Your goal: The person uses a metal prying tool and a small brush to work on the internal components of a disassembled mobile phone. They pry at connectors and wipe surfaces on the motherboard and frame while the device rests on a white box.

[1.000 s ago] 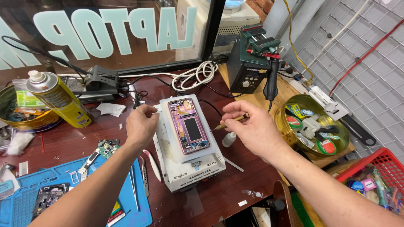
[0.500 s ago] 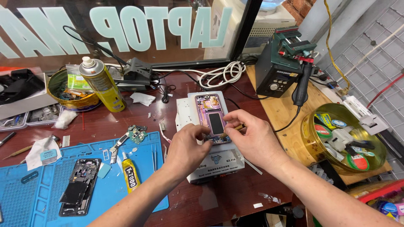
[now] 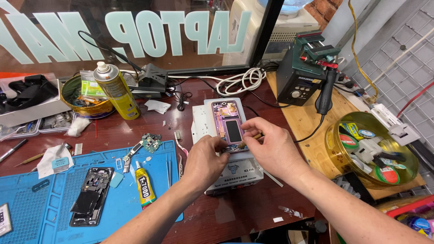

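Phone frame (image 3: 227, 123) lies on cluttered reddish workbench (image 3: 135, 131).

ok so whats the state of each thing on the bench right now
purple phone frame: opened up, flat on the white heating plate
left hand: pressing the frame's lower edge
right hand: pinching a thin tool
black phone: opened, on the blue mat
glue tube: capped, lying flat
spray can: upright

Purple phone frame (image 3: 227, 124): glossy metal-look shell. Heating plate unit (image 3: 226, 169): matt white plastic casing. Blue work mat (image 3: 58, 199): matt rubbery surface. Desk (image 3: 135, 131): dark polished wood, reflective. Side bench (image 3: 312, 131): pale raw wood, matt. Spray can (image 3: 116, 90): glossy yellow metal. Round tin (image 3: 375, 149): shiny gold metal. Glue tube (image 3: 143, 186): glossy plastic.
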